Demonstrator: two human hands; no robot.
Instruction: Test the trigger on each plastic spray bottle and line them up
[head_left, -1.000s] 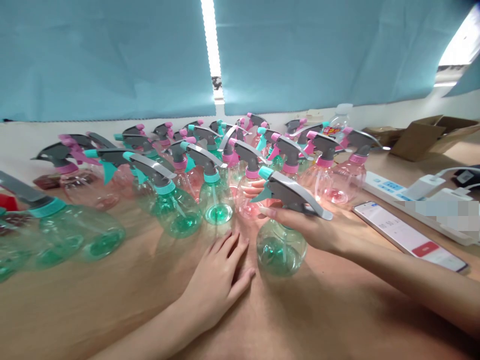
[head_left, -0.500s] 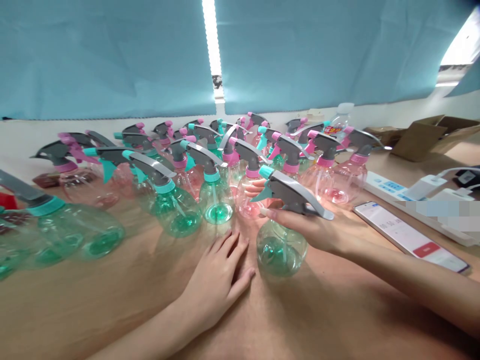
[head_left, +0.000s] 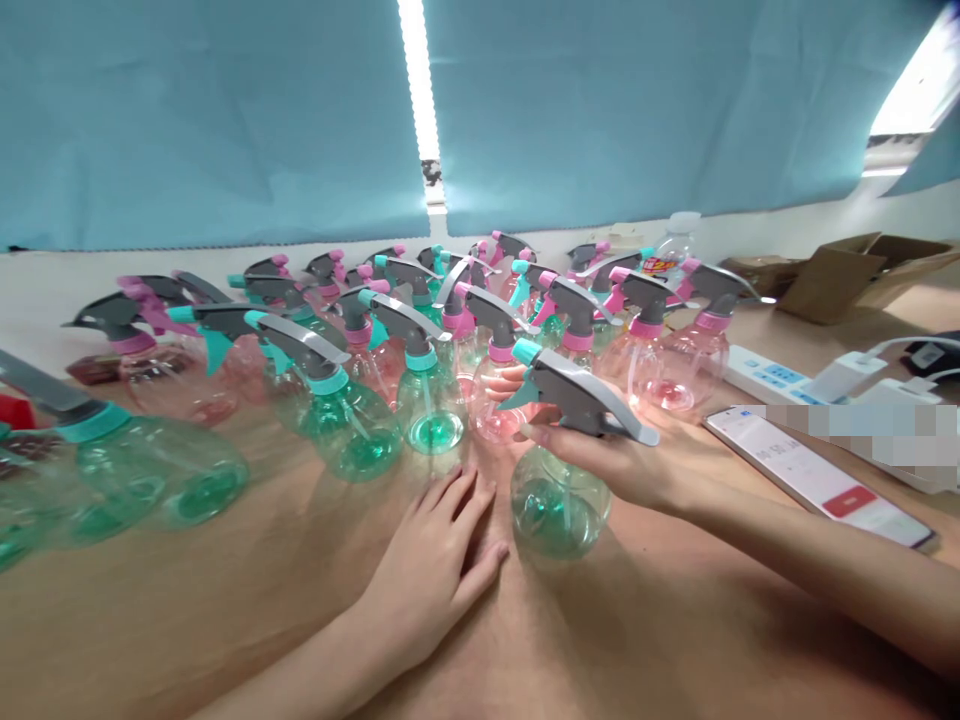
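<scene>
Around the neck of a green spray bottle (head_left: 562, 505) curls my right hand (head_left: 622, 462), thumb on the near side and fingers behind it. This bottle stands upright on the wooden table, its grey head and turquoise nozzle turned to the left. My left hand (head_left: 442, 545) lies flat on the tabletop left of it, fingers spread, holding nothing. Just beyond my left fingertips stand another green spray bottle (head_left: 431, 405) and, to its left, a further green spray bottle (head_left: 352, 430). A pink spray bottle (head_left: 495, 410) is partly hidden behind my right fingers.
Several more pink and green spray bottles crowd the back; one large green bottle (head_left: 161, 465) is at left. On the right lie a phone (head_left: 810, 470) showing a timer and a white power strip (head_left: 769, 372) with plugs. Behind them sits an open cardboard box (head_left: 832, 280).
</scene>
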